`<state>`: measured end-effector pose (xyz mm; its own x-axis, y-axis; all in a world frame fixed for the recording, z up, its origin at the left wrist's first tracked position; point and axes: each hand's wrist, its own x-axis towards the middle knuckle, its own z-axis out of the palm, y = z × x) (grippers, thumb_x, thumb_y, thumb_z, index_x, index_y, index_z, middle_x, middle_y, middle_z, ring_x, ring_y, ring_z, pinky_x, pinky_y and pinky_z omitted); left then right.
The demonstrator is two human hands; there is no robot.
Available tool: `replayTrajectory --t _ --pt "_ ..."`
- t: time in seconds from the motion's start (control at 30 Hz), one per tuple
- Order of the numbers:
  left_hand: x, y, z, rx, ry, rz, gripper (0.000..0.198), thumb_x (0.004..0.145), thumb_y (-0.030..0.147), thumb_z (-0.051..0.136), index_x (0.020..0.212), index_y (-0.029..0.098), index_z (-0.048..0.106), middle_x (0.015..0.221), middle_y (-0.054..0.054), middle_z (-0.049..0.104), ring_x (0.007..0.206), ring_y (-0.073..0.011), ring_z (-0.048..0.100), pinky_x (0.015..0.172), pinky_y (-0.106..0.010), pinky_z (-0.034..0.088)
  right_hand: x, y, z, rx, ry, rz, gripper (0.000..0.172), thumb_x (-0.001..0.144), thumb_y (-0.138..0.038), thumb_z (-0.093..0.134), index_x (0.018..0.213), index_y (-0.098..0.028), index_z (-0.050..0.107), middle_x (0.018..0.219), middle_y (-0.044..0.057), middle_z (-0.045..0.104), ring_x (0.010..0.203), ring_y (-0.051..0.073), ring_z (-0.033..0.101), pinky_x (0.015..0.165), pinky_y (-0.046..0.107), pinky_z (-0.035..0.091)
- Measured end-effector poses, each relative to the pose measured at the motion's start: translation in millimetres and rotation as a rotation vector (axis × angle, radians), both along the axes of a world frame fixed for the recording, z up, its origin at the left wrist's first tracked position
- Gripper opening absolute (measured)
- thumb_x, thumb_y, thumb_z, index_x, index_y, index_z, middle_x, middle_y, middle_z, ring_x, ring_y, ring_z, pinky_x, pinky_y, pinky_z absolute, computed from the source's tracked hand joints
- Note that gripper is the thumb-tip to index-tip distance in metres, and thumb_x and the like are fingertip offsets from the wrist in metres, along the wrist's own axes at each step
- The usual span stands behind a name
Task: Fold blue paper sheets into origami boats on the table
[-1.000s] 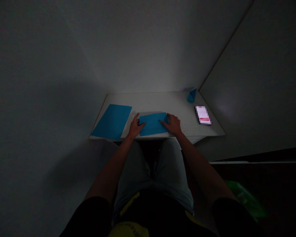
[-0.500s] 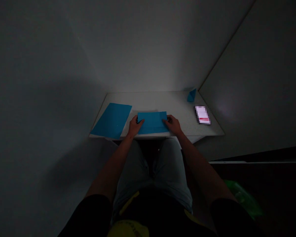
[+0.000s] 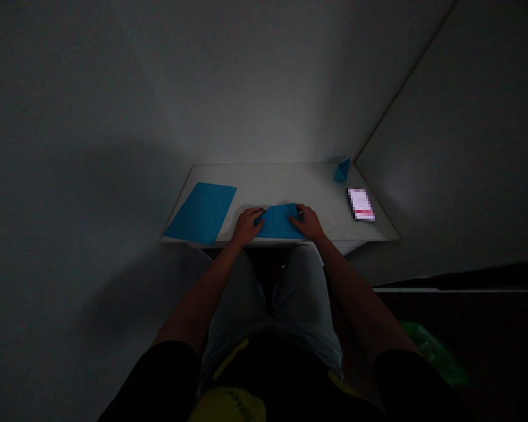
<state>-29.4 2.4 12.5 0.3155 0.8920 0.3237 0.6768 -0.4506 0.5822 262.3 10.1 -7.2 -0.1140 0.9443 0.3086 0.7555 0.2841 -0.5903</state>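
Observation:
A folded sheet of blue paper [image 3: 279, 221] lies at the front edge of the white table, between my two hands. Its upper left corner now slants, as if turned inward. My left hand [image 3: 247, 226] grips the paper's left side, with thumb and fingers around the turned part. At the opposite edge my right hand [image 3: 308, 223] pinches the paper, thumb on top and the other fingers behind it. Dim light hides the exact fingertip contact.
A larger flat blue sheet [image 3: 202, 212] lies at the left of the table [image 3: 264, 181]. A small folded blue paper piece [image 3: 342, 170] stands at the back right, near a lit phone [image 3: 361, 204]. Walls rise behind and at the right.
My left hand has moved right, bringing the paper's left side inward, so the paper looks narrower with a slanted upper left corner. My right hand stays at the right edge.

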Motion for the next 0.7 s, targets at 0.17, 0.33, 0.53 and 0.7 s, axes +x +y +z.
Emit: replayTrajectory --t 0.17,0.33,0.53,0.7 --pt "4 -8 2.2 0.018 0.304 -0.15 0.05 0.1 0.036 0.062 0.149 0.026 0.066 0.162 -0.008 0.058 0.148 -0.0299 0.051 0.126 -0.052 0.037 -3 -4 7.3 -0.009 -0.158 0.088 0.061 0.098 -0.046 0.062 0.153 -0.019 0.06 0.136 0.015 0.074 0.123 0.035 0.066 0.108 0.051 0.048" --pt "8 -11 2.3 0.055 0.376 -0.16 0.074 0.098 0.06 0.064 0.16 0.021 0.053 0.169 -0.011 0.048 0.153 -0.0337 0.045 0.129 -0.052 0.032 -12 -15 18.4 0.012 -0.255 0.276 0.048 0.103 -0.053 0.058 0.143 -0.029 0.071 0.142 0.008 0.074 0.128 0.032 0.065 0.11 0.052 0.044" --pt "9 -10 1.6 0.105 0.369 -0.178 0.067 0.101 0.057 0.061 0.157 0.019 0.057 0.165 -0.014 0.052 0.154 -0.0335 0.046 0.128 -0.053 0.032 -16 -16 17.9 0.061 -0.381 0.324 0.053 0.103 -0.06 0.06 0.145 -0.029 0.07 0.153 0.009 0.066 0.136 0.034 0.057 0.112 0.054 0.039" --pt "6 -13 4.7 0.086 0.331 -0.227 0.07 0.094 0.061 0.071 0.152 0.022 0.063 0.159 -0.013 0.059 0.148 -0.0322 0.053 0.126 -0.051 0.037 -16 -15 20.1 0.074 -0.397 0.306 0.047 0.104 -0.056 0.06 0.14 -0.029 0.075 0.144 0.012 0.071 0.129 0.033 0.06 0.107 0.051 0.04"
